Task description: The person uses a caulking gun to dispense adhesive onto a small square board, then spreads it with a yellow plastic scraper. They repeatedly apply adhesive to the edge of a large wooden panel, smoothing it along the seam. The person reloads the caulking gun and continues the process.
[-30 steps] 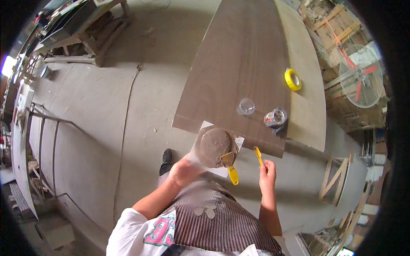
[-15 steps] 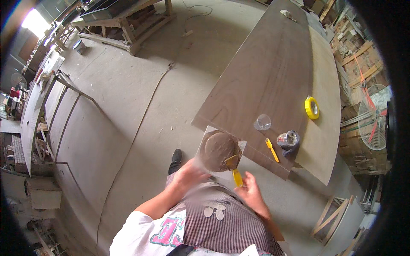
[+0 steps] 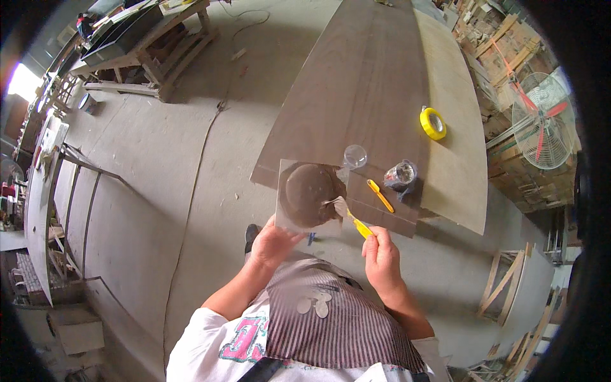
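Near the near end of a long brown panel (image 3: 344, 95), my left hand (image 3: 272, 245) grips a flat square board (image 3: 286, 218) from below at its near edge. On the board lies a round mound of smooth brown paste (image 3: 309, 194), smeared toward the right side. My right hand (image 3: 382, 256) is closed round the yellow handle of a putty knife (image 3: 363, 228). Its blade rests in the right edge of the paste. Just beyond lie a clear plastic cup (image 3: 355, 156), a yellow utility knife (image 3: 380, 195) and a can with a plastic wrap round it (image 3: 400, 175).
A roll of yellow tape (image 3: 433, 123) sits on the pale strip (image 3: 455, 121) along the panel's right. A standing fan (image 3: 541, 121) is at the far right. To the left is a metal-framed rack (image 3: 95, 172); a cable (image 3: 198, 172) crosses the floor. A wooden workbench (image 3: 153, 63) stands far left.
My right hand has closed on the putty knife's handle, which earlier it was only beside. The board has been raised a little away from me, and the view has shifted right.
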A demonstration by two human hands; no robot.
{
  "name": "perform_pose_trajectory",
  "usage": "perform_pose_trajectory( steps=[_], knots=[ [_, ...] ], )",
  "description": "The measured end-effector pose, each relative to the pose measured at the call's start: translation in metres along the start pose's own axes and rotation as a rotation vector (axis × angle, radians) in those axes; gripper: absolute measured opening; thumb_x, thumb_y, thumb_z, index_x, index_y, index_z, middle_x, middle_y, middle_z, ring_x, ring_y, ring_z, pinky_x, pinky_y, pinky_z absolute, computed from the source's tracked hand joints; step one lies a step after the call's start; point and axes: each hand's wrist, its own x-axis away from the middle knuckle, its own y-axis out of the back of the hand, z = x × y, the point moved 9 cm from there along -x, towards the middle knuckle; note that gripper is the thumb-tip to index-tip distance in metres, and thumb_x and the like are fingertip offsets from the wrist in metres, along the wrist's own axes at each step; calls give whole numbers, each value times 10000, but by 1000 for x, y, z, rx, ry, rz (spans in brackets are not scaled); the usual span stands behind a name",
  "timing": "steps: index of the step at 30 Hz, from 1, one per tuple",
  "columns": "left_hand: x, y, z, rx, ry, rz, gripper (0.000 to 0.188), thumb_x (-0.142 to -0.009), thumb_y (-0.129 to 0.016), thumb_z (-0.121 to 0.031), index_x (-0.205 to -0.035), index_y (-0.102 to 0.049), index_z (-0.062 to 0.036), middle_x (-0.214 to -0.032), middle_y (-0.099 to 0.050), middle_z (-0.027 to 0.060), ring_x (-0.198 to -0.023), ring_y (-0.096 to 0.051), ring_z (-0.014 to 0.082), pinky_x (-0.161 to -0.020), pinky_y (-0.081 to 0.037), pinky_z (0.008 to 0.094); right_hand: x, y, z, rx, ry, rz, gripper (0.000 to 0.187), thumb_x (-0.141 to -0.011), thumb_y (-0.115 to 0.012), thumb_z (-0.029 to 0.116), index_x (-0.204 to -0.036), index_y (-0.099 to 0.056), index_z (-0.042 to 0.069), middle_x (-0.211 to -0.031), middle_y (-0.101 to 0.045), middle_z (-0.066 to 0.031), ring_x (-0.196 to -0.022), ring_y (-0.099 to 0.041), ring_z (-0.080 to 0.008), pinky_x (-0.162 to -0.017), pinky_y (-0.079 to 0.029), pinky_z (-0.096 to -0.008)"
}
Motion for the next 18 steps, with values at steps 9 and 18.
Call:
perform_pose_trajectory(
  steps=[9, 18],
  knots=[
    [6, -38, -1, -237, -76, -135, 546, -817, -619, -72, -1337, -455, -43, -1303, -542, 137, -1228, -521, 306, -1123, -343, 508, 41, -49, -63, -1038, -663, -66, 277, -1039, -439, 252, -1187, -534, 38, -780, -651, -107, -537, -433, -70, -484, -329, -205],
    [17, -70, -7, -520, 10, -256, 353, -783, -655, -8, -1135, -631, -20, -1122, -665, 102, -1055, -616, 248, -967, -464, 439, 16, -36, -52, -1130, -586, -166, 273, -1038, -421, 280, -1092, -539, 39, -767, -657, -91, -550, -460, -68, -500, -353, -205]
  ],
)
